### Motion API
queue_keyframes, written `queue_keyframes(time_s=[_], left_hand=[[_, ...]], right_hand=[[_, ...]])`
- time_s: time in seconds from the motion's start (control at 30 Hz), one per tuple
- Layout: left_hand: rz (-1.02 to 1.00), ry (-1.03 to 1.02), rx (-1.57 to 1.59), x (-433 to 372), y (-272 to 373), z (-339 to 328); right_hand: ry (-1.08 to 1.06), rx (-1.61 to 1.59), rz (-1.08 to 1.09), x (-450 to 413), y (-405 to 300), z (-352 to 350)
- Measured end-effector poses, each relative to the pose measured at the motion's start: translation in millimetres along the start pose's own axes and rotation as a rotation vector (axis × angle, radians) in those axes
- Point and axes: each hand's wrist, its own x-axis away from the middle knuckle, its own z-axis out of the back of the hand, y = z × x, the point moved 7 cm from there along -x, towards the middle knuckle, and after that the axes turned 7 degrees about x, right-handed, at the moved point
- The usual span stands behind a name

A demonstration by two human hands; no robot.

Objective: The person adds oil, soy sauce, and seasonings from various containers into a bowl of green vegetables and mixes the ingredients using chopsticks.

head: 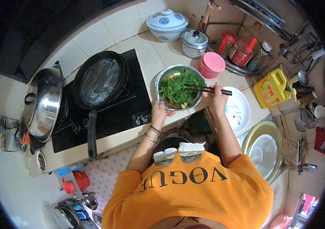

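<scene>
My left hand (pixel 160 112) grips the near-left rim of a metal bowl (pixel 157 86) on the counter. Leafy greens (pixel 176 87) fill much of the bowl, with reddish sauce and a few pale bits, perhaps chopped garlic, by the near side. In my right hand (pixel 217 97) is a pair of black chopsticks (pixel 201 88), held nearly level, their tips among the greens. A white plate (pixel 241 104) with a dark printed design lies just right of that hand, partly hidden by my wrist.
Left of the bowl, a black frying pan (pixel 101 81) sits on the black cooktop (pixel 142 94), handle towards me. A lidded wok (pixel 43 106) is farther left. Behind stand a pink-lidded tub (pixel 213 61), a small pot (pixel 193 45) and a yellow oil jug (pixel 271 88). Basins (pixel 278 137) lie right.
</scene>
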Motion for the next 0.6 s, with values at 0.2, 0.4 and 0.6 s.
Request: queue_keyframes(time_s=[0.2, 0.4, 0.6], left_hand=[[-0.070, -0.047, 0.022, 7, 4, -4], [-0.074, -0.058, 0.011, 9, 7, -6], [-0.092, -0.078, 0.029, 8, 4, -5]], right_hand=[[-0.010, -0.144, -0.007, -10, -2, -1], [-0.025, -0.255, 0.054, -12, -26, -13], [0.026, 0.126, 0.315, -18, -35, 3]])
